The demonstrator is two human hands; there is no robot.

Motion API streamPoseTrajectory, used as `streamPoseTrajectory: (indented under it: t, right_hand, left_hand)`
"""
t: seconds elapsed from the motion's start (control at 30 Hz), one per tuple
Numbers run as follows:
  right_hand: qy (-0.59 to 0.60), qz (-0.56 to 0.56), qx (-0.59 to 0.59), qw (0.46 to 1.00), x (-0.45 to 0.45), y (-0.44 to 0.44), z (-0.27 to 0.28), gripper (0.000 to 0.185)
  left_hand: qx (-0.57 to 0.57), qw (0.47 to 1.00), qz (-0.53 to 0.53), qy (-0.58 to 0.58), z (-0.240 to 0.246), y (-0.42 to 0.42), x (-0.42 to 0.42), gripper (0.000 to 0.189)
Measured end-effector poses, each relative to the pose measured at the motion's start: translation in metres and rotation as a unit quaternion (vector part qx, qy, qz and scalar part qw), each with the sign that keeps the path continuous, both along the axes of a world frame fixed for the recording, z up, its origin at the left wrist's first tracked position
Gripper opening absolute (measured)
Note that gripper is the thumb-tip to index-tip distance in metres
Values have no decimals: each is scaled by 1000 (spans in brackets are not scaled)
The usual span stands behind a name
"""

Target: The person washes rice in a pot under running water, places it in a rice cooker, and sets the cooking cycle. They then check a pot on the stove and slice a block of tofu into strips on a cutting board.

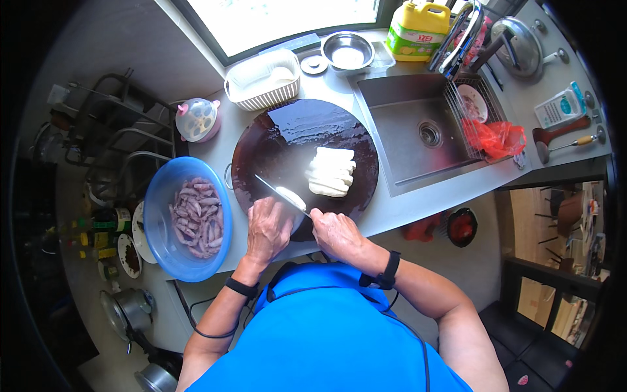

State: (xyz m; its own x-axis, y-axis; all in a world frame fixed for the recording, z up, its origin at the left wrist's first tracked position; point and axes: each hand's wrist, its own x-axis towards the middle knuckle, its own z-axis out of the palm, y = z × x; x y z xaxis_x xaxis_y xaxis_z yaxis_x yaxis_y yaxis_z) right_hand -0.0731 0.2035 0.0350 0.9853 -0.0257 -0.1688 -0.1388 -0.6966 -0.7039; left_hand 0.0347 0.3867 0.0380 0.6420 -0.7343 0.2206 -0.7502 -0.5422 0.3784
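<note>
On the round dark chopping board [274,142], my right hand [338,234] grips the handle end of a knife [269,184], whose blade slants toward the board's left side. My left hand [268,228] lies right by the blade on the near side, fingers curled down; what sits under them is hidden. Against the blade's far side is one white slice of food [292,197]. A row of overlapping thick white slices [331,171] lies right of centre on the board. The exact kind of food is not clear.
Left of the board, a blue basin [223,245] holds many small squid-like pieces [196,215]. A steel sink [397,112] lies to the right, with a red plastic bag [494,139] at its rack. A white basket [262,95] and steel bowl [348,51] stand behind.
</note>
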Motion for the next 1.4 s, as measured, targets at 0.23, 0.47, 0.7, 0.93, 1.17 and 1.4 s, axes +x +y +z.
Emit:
streamPoseTrajectory:
  t: [0.23,0.47,0.7,0.93,1.17,1.4]
  right_hand:
    - [-49,-26,11,998,-3,-5,6,14]
    - [-35,7,-30,999,-27,0,26,12]
    - [-16,11,-25,1000,-46,-2,38,10]
    - [-8,11,-13,1000,-38,1,40,10]
    - [-34,4,-15,999,-10,11,19,12]
    - [22,5,-5,1000,-35,3,14,14]
  left_hand:
    - [-51,999,-13,12,-2,6,0,32]
    - [-60,998,-21,1,-4,8,0,22]
    - [-54,998,-25,-5,-3,7,1,20]
    - [-50,998,-26,-7,-6,8,2,23]
    - [-27,999,-24,4,-7,11,1,27]
    - [-23,999,-23,-10,-7,11,1,29]
